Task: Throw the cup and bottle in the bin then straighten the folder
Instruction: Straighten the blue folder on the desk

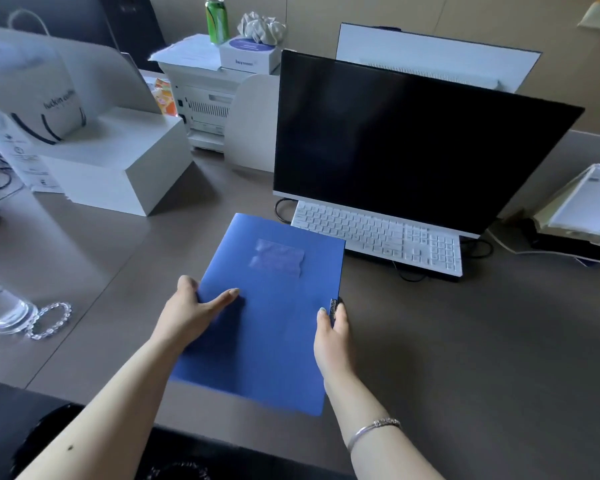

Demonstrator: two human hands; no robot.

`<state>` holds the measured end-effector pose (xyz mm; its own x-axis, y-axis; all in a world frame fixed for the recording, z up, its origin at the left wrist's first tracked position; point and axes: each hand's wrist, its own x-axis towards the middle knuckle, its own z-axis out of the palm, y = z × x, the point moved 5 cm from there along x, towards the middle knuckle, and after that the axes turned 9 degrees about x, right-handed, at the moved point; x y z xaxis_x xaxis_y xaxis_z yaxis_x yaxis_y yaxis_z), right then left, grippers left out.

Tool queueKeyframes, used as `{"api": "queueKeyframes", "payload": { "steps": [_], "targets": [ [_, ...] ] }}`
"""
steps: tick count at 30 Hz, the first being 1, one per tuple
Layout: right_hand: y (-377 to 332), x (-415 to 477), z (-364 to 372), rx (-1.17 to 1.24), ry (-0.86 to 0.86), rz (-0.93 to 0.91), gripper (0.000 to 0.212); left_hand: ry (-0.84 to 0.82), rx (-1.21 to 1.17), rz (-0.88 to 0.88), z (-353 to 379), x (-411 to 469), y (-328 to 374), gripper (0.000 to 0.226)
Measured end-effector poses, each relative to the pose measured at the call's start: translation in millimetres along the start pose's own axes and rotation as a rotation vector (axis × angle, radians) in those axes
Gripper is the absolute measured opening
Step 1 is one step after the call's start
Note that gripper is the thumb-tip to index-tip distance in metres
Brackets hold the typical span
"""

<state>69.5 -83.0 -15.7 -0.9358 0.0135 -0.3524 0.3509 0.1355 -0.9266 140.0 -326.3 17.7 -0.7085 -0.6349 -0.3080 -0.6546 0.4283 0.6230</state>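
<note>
A blue folder [271, 313] lies on the grey-brown desk [465, 341] in front of me, its far end angled slightly to the right, with a clear label pocket on its cover. My left hand [191, 313] grips its left edge, thumb behind and fingers flat on the cover. My right hand [333, 337] holds the right edge near a small metal clip. No cup, bottle or bin is in sight, apart from a clear glass [4, 310] at the far left edge.
A dark monitor [413, 143] and white keyboard [378, 237] stand just beyond the folder. A white box [118, 168] and paper bag [39, 98] sit at left, a printer [205, 102] with a green can [217, 20] behind. A bead bracelet [49, 322] lies beside the glass. A notepad [586, 202] is at right.
</note>
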Motion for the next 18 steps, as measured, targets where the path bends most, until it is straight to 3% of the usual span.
{"api": "queueKeyframes", "payload": {
  "steps": [9,14,18],
  "targets": [
    [-43.7,46.8,118.4,0.045,-0.247,-0.022,0.053,0.169,0.134,-0.002,-76.2,98.2,-15.4,0.055],
    [-40.7,88.1,159.9,0.007,-0.267,-0.013,0.052,0.193,0.128,0.024,-79.1,156.5,-12.7,0.031],
    [-31.3,123.2,178.2,-0.034,-0.263,0.031,0.052,0.215,0.112,0.063,-69.9,199.7,-3.2,0.029]
  ]
}}
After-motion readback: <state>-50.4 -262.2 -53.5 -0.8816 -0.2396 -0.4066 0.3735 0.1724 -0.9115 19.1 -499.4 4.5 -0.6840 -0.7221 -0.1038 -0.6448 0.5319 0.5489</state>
